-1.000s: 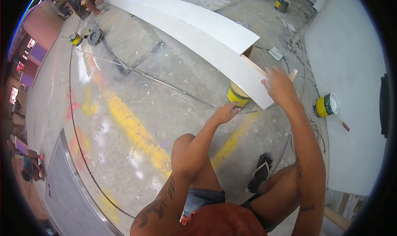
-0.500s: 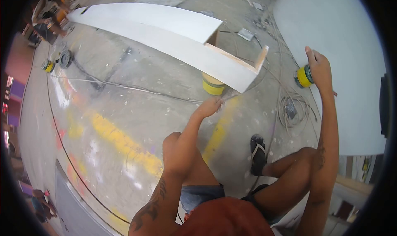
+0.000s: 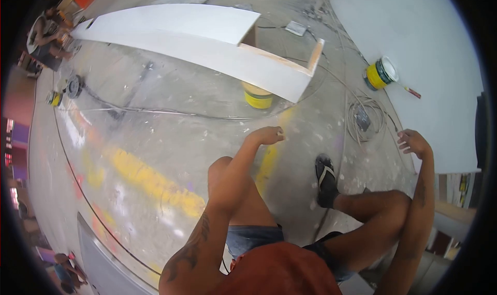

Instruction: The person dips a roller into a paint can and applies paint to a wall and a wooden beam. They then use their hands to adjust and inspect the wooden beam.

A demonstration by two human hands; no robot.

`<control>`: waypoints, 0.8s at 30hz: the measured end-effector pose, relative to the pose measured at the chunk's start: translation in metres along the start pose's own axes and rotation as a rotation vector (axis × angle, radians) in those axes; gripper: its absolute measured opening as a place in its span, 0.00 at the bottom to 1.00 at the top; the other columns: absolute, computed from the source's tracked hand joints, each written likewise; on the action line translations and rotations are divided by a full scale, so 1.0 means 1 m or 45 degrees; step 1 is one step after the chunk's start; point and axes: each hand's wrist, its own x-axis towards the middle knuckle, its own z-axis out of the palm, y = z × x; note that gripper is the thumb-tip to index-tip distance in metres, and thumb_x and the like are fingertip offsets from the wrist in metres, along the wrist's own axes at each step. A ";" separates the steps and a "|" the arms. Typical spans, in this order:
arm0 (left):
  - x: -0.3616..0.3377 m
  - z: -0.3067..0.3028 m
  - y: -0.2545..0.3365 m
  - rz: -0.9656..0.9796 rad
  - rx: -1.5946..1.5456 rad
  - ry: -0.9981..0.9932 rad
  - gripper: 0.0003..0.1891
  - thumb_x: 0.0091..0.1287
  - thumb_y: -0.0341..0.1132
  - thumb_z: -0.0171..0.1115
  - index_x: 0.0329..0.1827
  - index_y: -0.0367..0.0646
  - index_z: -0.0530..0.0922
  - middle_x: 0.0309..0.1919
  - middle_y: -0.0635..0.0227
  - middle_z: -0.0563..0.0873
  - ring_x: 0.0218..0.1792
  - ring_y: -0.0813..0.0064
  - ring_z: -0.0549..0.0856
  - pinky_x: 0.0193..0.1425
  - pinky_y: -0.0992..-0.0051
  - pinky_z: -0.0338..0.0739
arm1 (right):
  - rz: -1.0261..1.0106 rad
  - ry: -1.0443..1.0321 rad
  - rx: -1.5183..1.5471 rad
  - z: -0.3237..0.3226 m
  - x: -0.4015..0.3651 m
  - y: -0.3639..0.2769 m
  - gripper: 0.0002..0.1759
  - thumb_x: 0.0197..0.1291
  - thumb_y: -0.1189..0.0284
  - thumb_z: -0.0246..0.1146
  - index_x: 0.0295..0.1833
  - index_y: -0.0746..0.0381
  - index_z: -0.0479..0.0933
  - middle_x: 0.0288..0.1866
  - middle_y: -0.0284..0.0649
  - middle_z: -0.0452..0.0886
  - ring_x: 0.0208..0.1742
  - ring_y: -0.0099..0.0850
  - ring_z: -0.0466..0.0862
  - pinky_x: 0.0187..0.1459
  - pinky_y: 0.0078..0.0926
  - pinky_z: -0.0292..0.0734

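My left hand (image 3: 268, 135) is over the floor in front of my knee, its fingers curled together. A small pale spot shows at the fingertips; what they hold, if anything, I cannot make out. My right hand (image 3: 413, 142) hangs above my right knee, beside the white panel's edge, with nothing in it and its fingers apart. Beyond that hand stands a yellow and green paint bucket (image 3: 379, 76) with a white inside. Close to the bucket lies a red-handled tool (image 3: 413, 92). Ahead of my left hand, a long white board structure (image 3: 207, 46) rests on another yellow bucket (image 3: 258, 96).
A large white panel (image 3: 414, 41) is on the right. A coiled cable (image 3: 365, 120) lies on the paint-stained floor, and more cables cross it. At the far left a person (image 3: 46, 36) crouches by the board's end. A grey panel (image 3: 111, 261) lies at lower left.
My right hand has left the paint bucket, come down toward my knee and opened. My left hand has shifted slightly, its fingers now curled. The view has moved a little.
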 end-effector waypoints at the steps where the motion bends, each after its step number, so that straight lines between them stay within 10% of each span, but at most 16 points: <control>1: 0.000 0.001 0.001 -0.020 -0.010 0.023 0.32 0.71 0.56 0.57 0.70 0.42 0.73 0.62 0.49 0.82 0.63 0.49 0.80 0.68 0.58 0.73 | -0.050 0.048 0.007 0.003 -0.008 -0.012 0.19 0.71 0.60 0.58 0.58 0.63 0.77 0.44 0.40 0.82 0.40 0.30 0.84 0.40 0.30 0.81; 8: -0.005 -0.001 0.002 -0.018 0.044 -0.013 0.33 0.71 0.57 0.57 0.69 0.40 0.74 0.63 0.48 0.82 0.64 0.48 0.80 0.69 0.57 0.72 | -0.259 0.013 -0.070 0.010 -0.010 -0.054 0.18 0.70 0.67 0.61 0.60 0.64 0.76 0.44 0.38 0.81 0.39 0.28 0.83 0.39 0.26 0.80; 16: -0.004 -0.003 -0.006 -0.005 0.061 0.031 0.33 0.70 0.56 0.57 0.69 0.38 0.74 0.63 0.48 0.82 0.64 0.48 0.79 0.69 0.57 0.72 | -0.159 0.622 -0.283 -0.015 0.003 -0.069 0.26 0.73 0.56 0.58 0.27 0.65 0.75 0.19 0.36 0.73 0.23 0.25 0.74 0.27 0.29 0.70; 18: -0.002 -0.001 -0.007 -0.003 0.063 0.025 0.33 0.70 0.56 0.57 0.68 0.38 0.75 0.62 0.48 0.82 0.64 0.48 0.80 0.69 0.56 0.72 | -0.466 1.054 -0.452 -0.046 0.049 -0.018 0.32 0.73 0.52 0.56 0.22 0.67 0.70 0.16 0.42 0.70 0.20 0.30 0.69 0.26 0.40 0.63; 24: 0.002 -0.002 -0.009 0.132 0.129 -0.054 0.30 0.72 0.55 0.56 0.67 0.42 0.76 0.61 0.50 0.83 0.61 0.52 0.83 0.67 0.60 0.74 | -0.604 0.902 -0.654 -0.044 0.031 0.026 0.26 0.71 0.57 0.56 0.31 0.70 0.80 0.32 0.57 0.82 0.35 0.53 0.79 0.42 0.48 0.73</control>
